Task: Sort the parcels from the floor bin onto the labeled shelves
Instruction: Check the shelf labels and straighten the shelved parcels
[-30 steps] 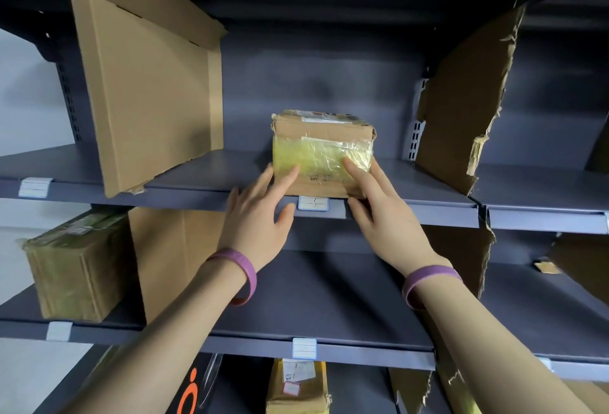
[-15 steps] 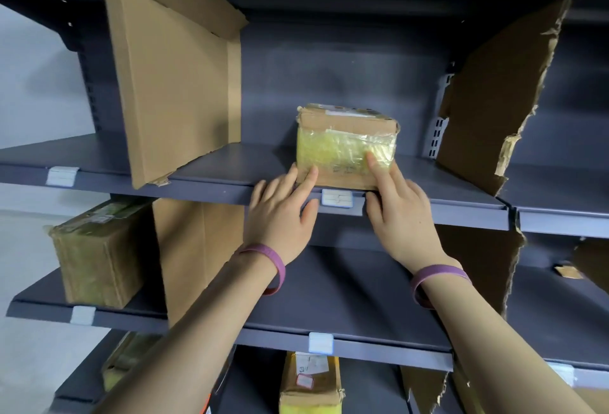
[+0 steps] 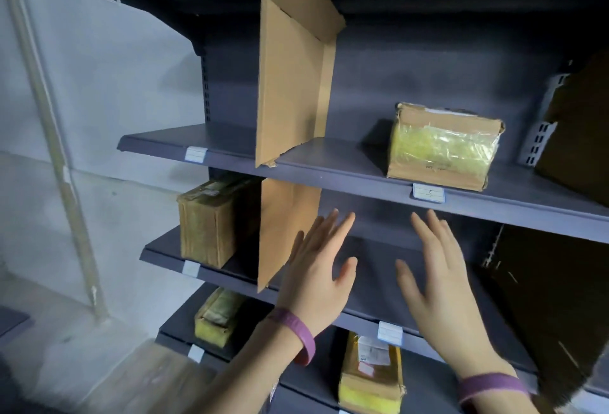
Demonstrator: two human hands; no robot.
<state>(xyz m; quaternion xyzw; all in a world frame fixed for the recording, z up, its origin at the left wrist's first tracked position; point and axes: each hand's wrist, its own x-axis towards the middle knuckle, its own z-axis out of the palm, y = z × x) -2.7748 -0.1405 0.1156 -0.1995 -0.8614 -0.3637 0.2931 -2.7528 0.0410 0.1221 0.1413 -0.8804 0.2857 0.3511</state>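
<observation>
fingers (image 3: 333, 232) straight and spread, holding nothing: left hand (image 3: 316, 272), right hand (image 3: 441, 285), both raised under the shelf (image 3: 329, 166) edge. parcel (image 3: 441, 146) up on that shelf, behind a label (image 3: 427, 192), right of the divider (image 3: 286, 84).

Pale grey wall (image 3: 131, 67), perhaps concrete floor (image 3: 33, 232), slanting beige pipe (image 3: 49, 117).

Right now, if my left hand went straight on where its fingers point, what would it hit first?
Probably the front edge of the upper shelf, just above the fingertips of your left hand. The cardboard divider sits to its left, off that line. Depth unclear.
</observation>
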